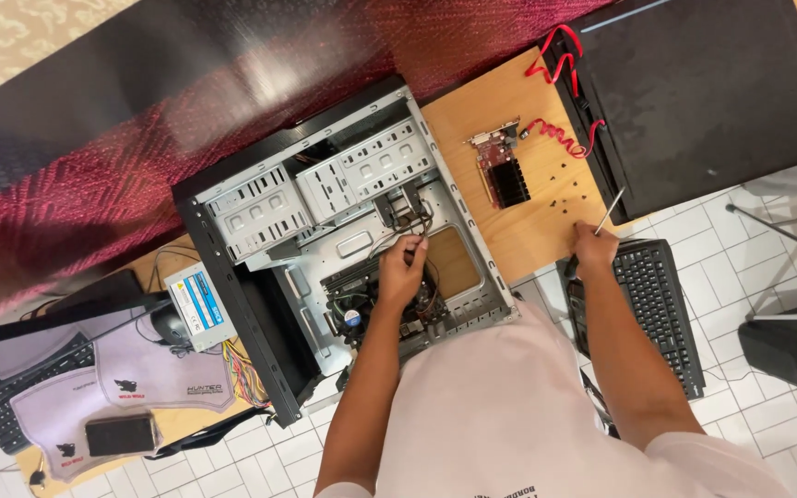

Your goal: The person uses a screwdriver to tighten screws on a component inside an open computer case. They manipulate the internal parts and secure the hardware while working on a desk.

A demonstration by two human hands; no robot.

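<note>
An open computer case [260, 212] lies on its side on a wooden table [500, 111]. My left hand [401, 272] reaches inside it, fingers closed around thin cables near the motherboard [362, 300] with its round fan. My right hand [592, 247] rests at the table's near edge and grips a screwdriver [609, 212] whose shaft points up and away. A red graphics card [502, 168] lies on the table between the two hands, with several small dark screws [560, 184] beside it.
A black side panel [712, 83] with red cables [560, 92] lies at the right. A black keyboard [661, 304] sits under my right forearm. A power supply [197, 306] with coloured wires, a mouse mat [140, 378] and a phone [120, 433] lie left.
</note>
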